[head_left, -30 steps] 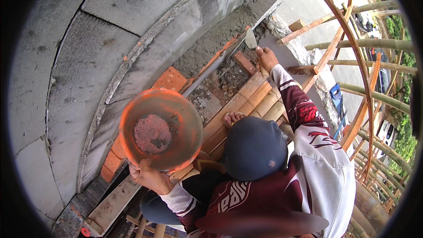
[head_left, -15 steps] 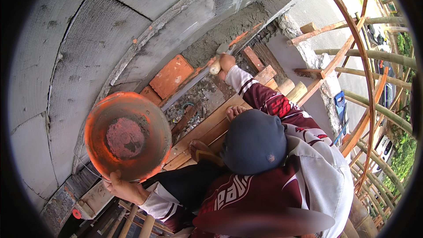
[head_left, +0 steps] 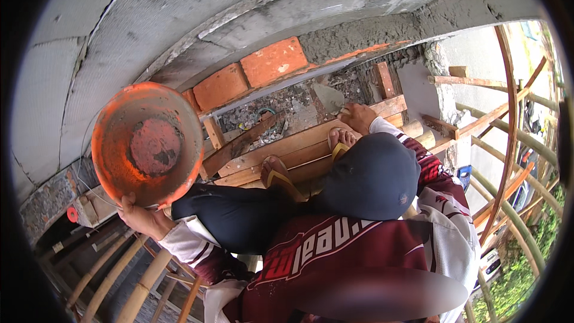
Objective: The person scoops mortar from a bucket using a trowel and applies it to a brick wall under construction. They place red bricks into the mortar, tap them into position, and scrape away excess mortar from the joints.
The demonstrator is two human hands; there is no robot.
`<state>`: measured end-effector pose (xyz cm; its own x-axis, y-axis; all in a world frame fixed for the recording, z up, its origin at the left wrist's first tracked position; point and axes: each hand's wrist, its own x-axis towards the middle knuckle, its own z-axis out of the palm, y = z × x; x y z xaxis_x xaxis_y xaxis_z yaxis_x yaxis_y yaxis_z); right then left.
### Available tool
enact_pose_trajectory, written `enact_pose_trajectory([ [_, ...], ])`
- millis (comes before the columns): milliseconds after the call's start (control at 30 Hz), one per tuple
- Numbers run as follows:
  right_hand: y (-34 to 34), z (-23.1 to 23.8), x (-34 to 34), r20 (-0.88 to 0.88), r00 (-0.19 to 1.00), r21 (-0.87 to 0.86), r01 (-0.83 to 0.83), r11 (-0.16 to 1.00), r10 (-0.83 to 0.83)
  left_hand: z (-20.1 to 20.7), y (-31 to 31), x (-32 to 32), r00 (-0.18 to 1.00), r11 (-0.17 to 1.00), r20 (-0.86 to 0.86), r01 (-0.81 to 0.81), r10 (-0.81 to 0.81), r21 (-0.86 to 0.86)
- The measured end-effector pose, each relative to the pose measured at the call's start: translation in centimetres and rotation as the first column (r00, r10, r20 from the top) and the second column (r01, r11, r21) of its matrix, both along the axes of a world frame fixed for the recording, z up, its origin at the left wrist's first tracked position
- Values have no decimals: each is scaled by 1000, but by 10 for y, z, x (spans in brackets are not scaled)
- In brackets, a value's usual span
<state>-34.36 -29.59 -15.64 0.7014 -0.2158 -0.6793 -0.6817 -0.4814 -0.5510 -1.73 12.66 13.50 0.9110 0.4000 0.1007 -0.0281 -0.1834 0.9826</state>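
An orange bucket (head_left: 128, 161) with grey mortar smeared on its inner wall tilts its mouth upward at the left. My left hand (head_left: 143, 218) is closed on the bucket's near rim, beside its wire handle. Just above my right foot, my right hand (head_left: 357, 118) is closed round a trowel (head_left: 329, 97); its handle is mostly hidden by the fingers. The grey blade points away to the left, over rubble and apart from the wall. Beyond it, wet mortar (head_left: 359, 37) coats the ledge, in line with several orange bricks (head_left: 274, 60).
A grey block wall (head_left: 191, 12) curves across the far side. Both my feet, in yellow-strapped sandals, stand on wooden planks (head_left: 299, 149). Bamboo poles and timber (head_left: 508, 125) form scaffolding at the right, with greenery below. More bamboo poles (head_left: 143, 284) lie at the lower left.
My right hand has drawn the trowel back from the mortared ledge to beside my right foot. The view has turned, showing more bricks. My left hand keeps its hold on the bucket.
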Motion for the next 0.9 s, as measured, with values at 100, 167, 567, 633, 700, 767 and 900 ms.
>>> enact_pose_trajectory([
  [100, -18, -8, 9, -83, 971, -306, -240, 921, 226, -9, 32, 12, 996, 995, 40, -71, 74, -75],
  [167, -32, -11, 26, -50, 955, -441, -282, 852, 291, -10, 51, 19, 999, 955, 25, -23, 31, -295],
  [567, 7, -9, 123, -114, 845, -551, -491, 674, 523, -38, 105, -73, 961, 611, -265, -259, 82, -748],
  [633, 9, -7, 126, -267, 719, -357, -693, 627, 642, -38, 104, -92, 962, 658, -249, -261, 114, -706],
  [700, 10, -6, 125, -232, 656, -334, -747, 574, 718, -40, 101, -111, 963, 633, -223, -269, 153, -726],
  [767, 6, -6, 128, -353, 619, -293, -785, 546, 701, -45, 96, -127, 949, 547, -242, -313, 200, -777],
  [900, -16, -19, 147, -402, 475, -235, -880, 413, 783, -60, 83, -154, 954, 336, -188, -261, 235, -905],
])
